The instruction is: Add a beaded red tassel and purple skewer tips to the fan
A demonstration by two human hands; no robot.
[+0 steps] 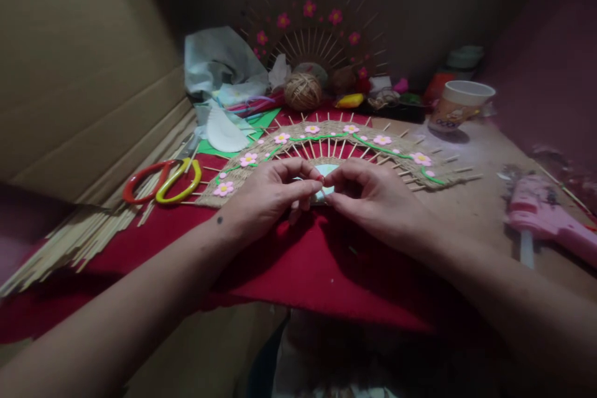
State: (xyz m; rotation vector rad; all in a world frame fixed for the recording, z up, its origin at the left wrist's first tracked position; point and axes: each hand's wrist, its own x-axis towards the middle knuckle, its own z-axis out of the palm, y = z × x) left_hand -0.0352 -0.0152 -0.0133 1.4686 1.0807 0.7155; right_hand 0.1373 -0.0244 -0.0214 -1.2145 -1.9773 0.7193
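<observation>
My left hand (284, 189) and my right hand (364, 189) meet fingertip to fingertip, thumbs and forefingers pinched together. Something tiny sits between them, too small to name. Just behind and below them lies a fan-shaped piece (321, 130) of woven twine on thin wooden sticks. Pink flowers with yellow centres and a wavy green strip decorate its band. At the fan's base a pale round disc (329, 171) shows partly behind my fingers. Both hands hover above the red cloth (298, 261).
Scissors (163, 180) with red and yellow handles lie left, beside a bundle of sticks (93, 236). A pink glue gun (541, 211) and a paper cup (459, 106) stand right. Behind are a twine ball (303, 90) and another flowered fan (309, 9). Cardboard (84, 62) walls the left.
</observation>
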